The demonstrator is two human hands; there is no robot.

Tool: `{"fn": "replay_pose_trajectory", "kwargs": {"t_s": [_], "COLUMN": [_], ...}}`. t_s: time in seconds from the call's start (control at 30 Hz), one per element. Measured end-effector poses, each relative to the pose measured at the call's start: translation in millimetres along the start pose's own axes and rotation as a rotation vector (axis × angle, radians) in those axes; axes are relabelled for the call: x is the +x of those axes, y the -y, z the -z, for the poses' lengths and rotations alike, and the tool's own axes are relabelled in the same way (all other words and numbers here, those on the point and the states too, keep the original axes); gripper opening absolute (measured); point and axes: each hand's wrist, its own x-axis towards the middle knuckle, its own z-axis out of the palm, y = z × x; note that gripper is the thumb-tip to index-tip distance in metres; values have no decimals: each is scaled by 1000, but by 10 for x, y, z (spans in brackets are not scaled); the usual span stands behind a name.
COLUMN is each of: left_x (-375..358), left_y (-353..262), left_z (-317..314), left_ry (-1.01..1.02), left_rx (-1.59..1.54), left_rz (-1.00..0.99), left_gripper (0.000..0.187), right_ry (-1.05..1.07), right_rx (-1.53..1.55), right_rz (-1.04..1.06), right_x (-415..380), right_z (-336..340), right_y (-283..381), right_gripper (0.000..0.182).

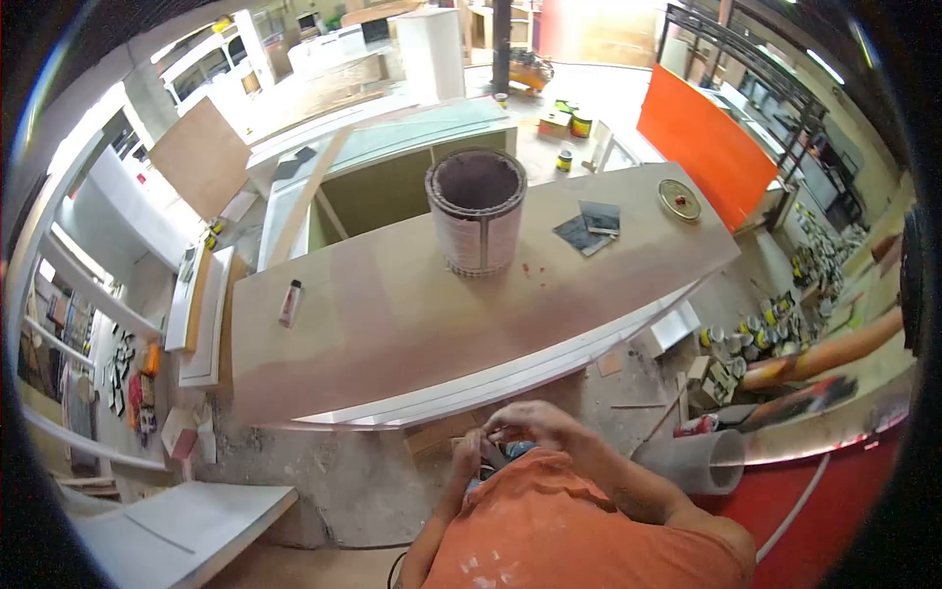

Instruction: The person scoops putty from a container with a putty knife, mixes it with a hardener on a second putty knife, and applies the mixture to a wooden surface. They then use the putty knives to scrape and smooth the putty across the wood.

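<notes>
Close together in front of my orange shirt (pixel 569 520) are my left hand (pixel 469 455) and my right hand (pixel 535 422). The fingers of both are bent and closed; anything small between them is hidden. Just beyond them lies a long wooden panel (pixel 392 334) with reddish-brown smears, on white cabinetry. A large open can (pixel 477 240), dark inside and streaked outside, stands upright on the panel. To its left is a small tube (pixel 290 302). On the right lie dark sheets like sandpaper (pixel 581 237) and a round metal lid (pixel 679 200).
Behind the panel stands a cabinet with a pale glass-like top (pixel 412 142). An orange board (pixel 702 147) leans at the right, with several cans (pixel 756 334) on the floor below. Another person's limb (pixel 834 346) shows at the right edge. A white panel (pixel 186 530) juts in at lower left.
</notes>
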Motion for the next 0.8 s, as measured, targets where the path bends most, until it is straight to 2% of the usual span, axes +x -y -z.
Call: {"fn": "replay_pose_trajectory", "kwargs": {"t_s": [0.03, 0.07, 0.1, 0.13, 0.17, 0.2, 0.23, 0.3, 0.37, 0.4, 0.43, 0.5, 0.53, 0.6, 0.63, 0.7, 0.73, 0.8], "left_x": [-163, -397, -634, -924, -1163, -1394, -1599, -1760, -1706, -1585, -1618, -1649, -1607, -1447, -1363, -941, -675, -226], "left_y": [344, 536, 718, 864, 979, 1075, 945, 803, 300, -206, -85, 214, 293, 258, 246, -141, -298, -604], "left_z": [-127, -148, -162, -115, -103, -89, 71, 246, 576, 878, 855, 822, 790, 796, 780, 886, 955, 1087], "left_ry": [162, 325, 360, 395, 283, 282, 224, -35, -107, -152, -150, -5, -5, -16, -16, -34, -32, 268], "left_rx": [-67, -134, -163, -189, -56, -184, -312, -412, -459, -485, -477, -379, -374, -268, -267, -221, -214, -240], "left_rz": [-12, -21, 43, 108, 42, 348, 654, 649, 857, 960, 963, 926, 923, 613, 615, 390, 388, 546], "left_gripper": [28, 29, 27, 26, 21, 21, 21, 18, 14, 13, 13, 20, 20, 25, 25, 33, 33, 40], "right_ry": [-195, -317, -461, -464, -582, -708, -754, -893, -931, -963, -966, -1213, -1217, -1499, -1497, -1577, -1580, -1455], "right_rx": [421, 308, 84, 182, 233, 182, 119, -65, -128, -199, -191, -798, -794, -1111, -1110, -1226, -1218, -1107], "right_rz": [-129, -47, 78, 327, 365, 356, 442, 464, 433, 403, 400, 142, 145, -5, -6, 27, 26, -18], "right_x": [-84, -84, -131, -182, -256, -280, -288, -196, -74, -15, 36, 153, 245, 445, 527, 650, 674, 640], "right_z": [107, 344, 605, 735, 848, 993, 1162, 1663, 2098, 2309, 2519, 2879, 2982, 3094, 3129, 3163, 3214, 3255], "right_y": [154, 235, 346, 603, 876, 1100, 1231, 1267, 1379, 1397, 1426, 1496, 1531, 1610, 1608, 1586, 1613, 1653], "right_gripper": [25, 23, 22, 21, 24, 24, 22, 23, 26, 30, 30, 45, 45, 53, 53, 58, 58, 63]}}
